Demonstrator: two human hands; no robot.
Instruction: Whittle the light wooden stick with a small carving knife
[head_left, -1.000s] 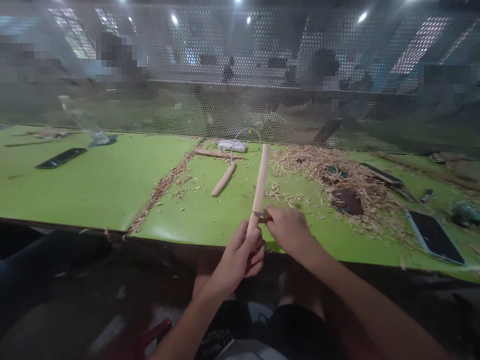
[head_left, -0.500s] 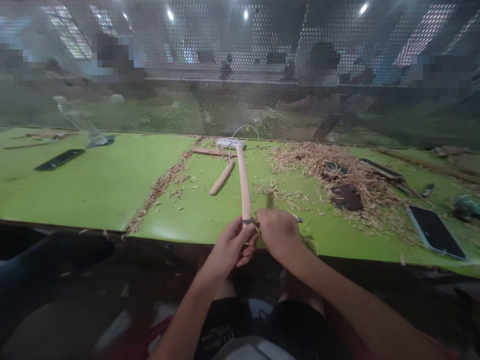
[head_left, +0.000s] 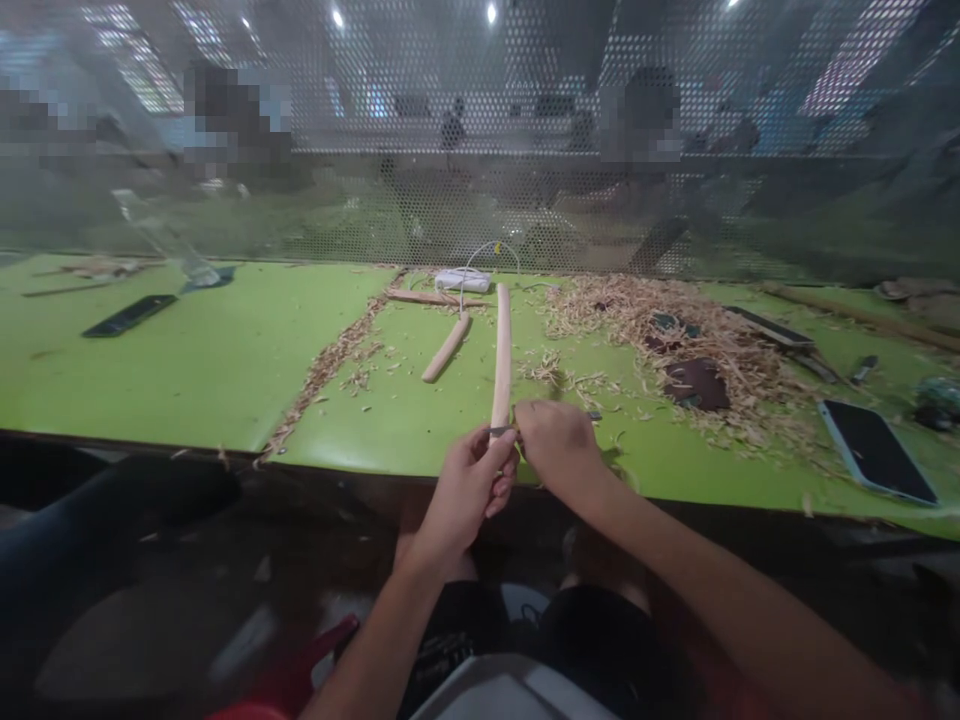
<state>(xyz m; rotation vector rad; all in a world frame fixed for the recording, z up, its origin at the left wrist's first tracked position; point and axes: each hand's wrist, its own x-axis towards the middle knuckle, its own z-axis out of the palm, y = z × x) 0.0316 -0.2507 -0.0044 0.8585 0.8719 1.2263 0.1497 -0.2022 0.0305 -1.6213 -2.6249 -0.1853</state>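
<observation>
A long, pale, slightly curved wooden piece point(head_left: 502, 350) points away from me over the green table. My left hand point(head_left: 476, 480) is wrapped round its near end, thumb on top. My right hand point(head_left: 556, 438) is closed beside it on the right, gripping a knife whose dark blade point(head_left: 501, 431) lies across the wood just in front of my left thumb. The knife's handle is mostly hidden in my fist. A shorter wooden piece point(head_left: 446, 348) lies on the table to the left of the long one.
Wood shavings point(head_left: 615, 315) are heaped at the right around a brown object point(head_left: 697, 384). Phones lie at far right point(head_left: 877, 452) and left point(head_left: 129, 316). A white power strip point(head_left: 463, 280) sits near the mesh screen point(head_left: 480, 215). The table's front edge point(head_left: 360, 476) runs before my lap.
The long wooden piece has swung slightly, its far end moving right, off the power strip. Both hands stay closed near its lower end; the view has shifted a little.
</observation>
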